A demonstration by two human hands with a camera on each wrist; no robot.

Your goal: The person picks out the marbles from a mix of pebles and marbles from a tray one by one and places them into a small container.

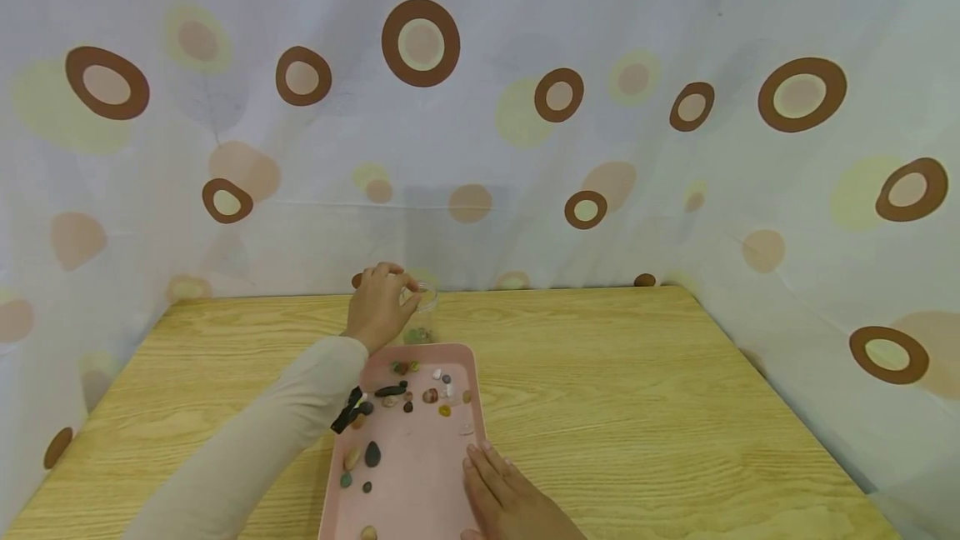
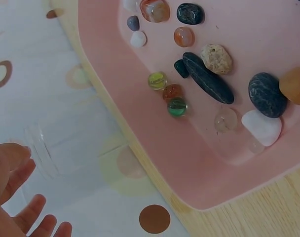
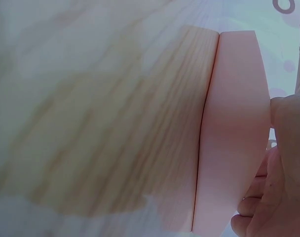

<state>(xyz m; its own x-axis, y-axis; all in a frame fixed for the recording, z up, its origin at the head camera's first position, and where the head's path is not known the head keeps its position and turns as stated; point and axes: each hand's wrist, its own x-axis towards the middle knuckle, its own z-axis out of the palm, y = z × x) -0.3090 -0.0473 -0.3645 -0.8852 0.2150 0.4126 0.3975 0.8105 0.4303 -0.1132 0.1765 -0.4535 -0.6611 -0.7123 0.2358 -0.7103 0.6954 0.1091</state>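
At the far end of a pink tray [image 1: 420,473], my left hand [image 1: 380,307] is over the mouth of a clear glass jar [image 1: 422,325]. Its thumb and index finger come close together at the jar's rim [image 2: 41,150], with nothing visible between them, and the other fingers are spread. Greenish pieces lie in the bottom of the jar. My right hand [image 1: 513,494] rests with extended fingers on the tray's right edge. In the right wrist view, its fingers [image 3: 251,205] are beside the tray wall [image 3: 234,128].
Several stones and marbles lie in the tray, among them a long dark stone [image 2: 208,79], a green marble [image 2: 177,106], a yellow marble [image 2: 157,80] and a white stone [image 2: 262,127]. The wooden table [image 1: 637,407] meets a patterned cloth [image 1: 480,148] behind the jar.
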